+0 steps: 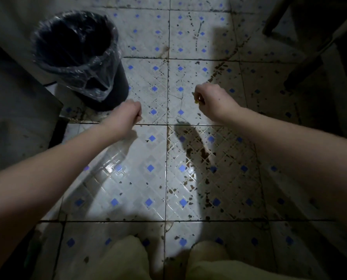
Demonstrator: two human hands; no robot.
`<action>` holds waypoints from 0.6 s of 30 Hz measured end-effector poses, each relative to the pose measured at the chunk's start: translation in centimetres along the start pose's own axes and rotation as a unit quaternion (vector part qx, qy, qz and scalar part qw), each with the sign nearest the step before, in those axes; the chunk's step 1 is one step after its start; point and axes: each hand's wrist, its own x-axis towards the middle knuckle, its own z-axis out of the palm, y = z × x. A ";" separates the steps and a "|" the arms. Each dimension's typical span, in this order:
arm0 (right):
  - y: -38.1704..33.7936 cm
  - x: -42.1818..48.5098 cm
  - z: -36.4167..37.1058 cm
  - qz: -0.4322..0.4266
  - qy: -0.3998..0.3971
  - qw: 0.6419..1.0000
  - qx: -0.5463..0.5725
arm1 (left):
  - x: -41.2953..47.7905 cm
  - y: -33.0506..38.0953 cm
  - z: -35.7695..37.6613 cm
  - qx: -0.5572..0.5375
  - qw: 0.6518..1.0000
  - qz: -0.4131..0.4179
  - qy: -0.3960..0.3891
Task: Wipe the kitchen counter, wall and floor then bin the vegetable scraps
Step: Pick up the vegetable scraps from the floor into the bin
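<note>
The person's knees (126,257) in pale trousers sat at the bottom of the frame, closest of all. Above them two bare arms reached out over the floor (148,150). The left hand (129,113) was clenched in a fist, and nothing showed in it. The right hand (211,98) was curled too, pinching a tiny yellow scrap (197,101) at its fingertips.

The bin (119,87), lined with a clear bag, stood at the upper left of the frame, just beyond the left hand. The right hand was well apart from it.

Brown spots (201,152) covered the tiles in the middle and the right of the frame. Dark legs (310,63) of some furniture stood at the upper right.

To do this step well, I think the right hand should hold the scrap tight, go right over the bin's open mouth, and only then let go, so nothing lands back on the tiles.
</note>
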 end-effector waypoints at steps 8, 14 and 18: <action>-5.4 5.3 -1.8 -0.069 0.044 0.997 0.002 | 0.2 -2.5 -5.6 0.001 0.996 -0.002 0.091; -9.1 8.2 -2.4 -0.065 0.088 0.993 0.048 | 0.7 -3.4 -9.8 0.025 0.989 -0.003 0.144; -12.0 10.4 -2.3 -0.063 0.120 0.987 0.085 | 0.7 -5.3 -11.8 0.058 0.987 -0.038 0.142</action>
